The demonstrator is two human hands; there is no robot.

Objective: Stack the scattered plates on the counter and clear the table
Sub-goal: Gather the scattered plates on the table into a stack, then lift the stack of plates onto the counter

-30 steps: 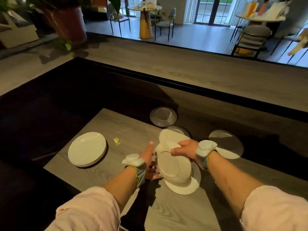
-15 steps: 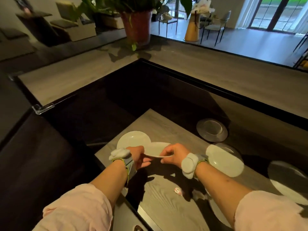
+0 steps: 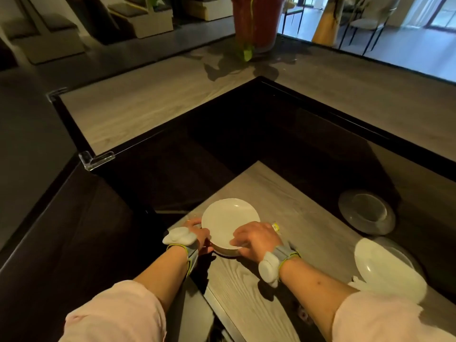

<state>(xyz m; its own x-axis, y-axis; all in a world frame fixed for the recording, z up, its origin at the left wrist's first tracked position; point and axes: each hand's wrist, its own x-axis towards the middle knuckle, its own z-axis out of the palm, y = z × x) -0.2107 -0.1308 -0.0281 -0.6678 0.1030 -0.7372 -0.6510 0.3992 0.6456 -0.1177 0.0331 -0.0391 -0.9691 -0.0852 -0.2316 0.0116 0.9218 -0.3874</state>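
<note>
A stack of white plates (image 3: 229, 222) sits near the left corner of the grey wooden counter (image 3: 303, 233). My left hand (image 3: 197, 233) grips the stack's left rim. My right hand (image 3: 256, 239) lies over the near right rim of the top plate, fingers curled on it. Another white plate (image 3: 387, 272) lies at the right, partly behind my right sleeve. A grey plate with a small bowl on it (image 3: 367, 212) rests further back on the right.
A small yellow wrapper (image 3: 275, 227) lies just right of the stack. The counter drops off at its left edge into a dark recess (image 3: 172, 174). A red plant pot (image 3: 256, 21) stands on the raised far ledge. Chairs and tables fill the room beyond.
Both hands carried the white plate left from the middle of the counter and lowered it onto the stack at the left corner. The view swung left with them.
</note>
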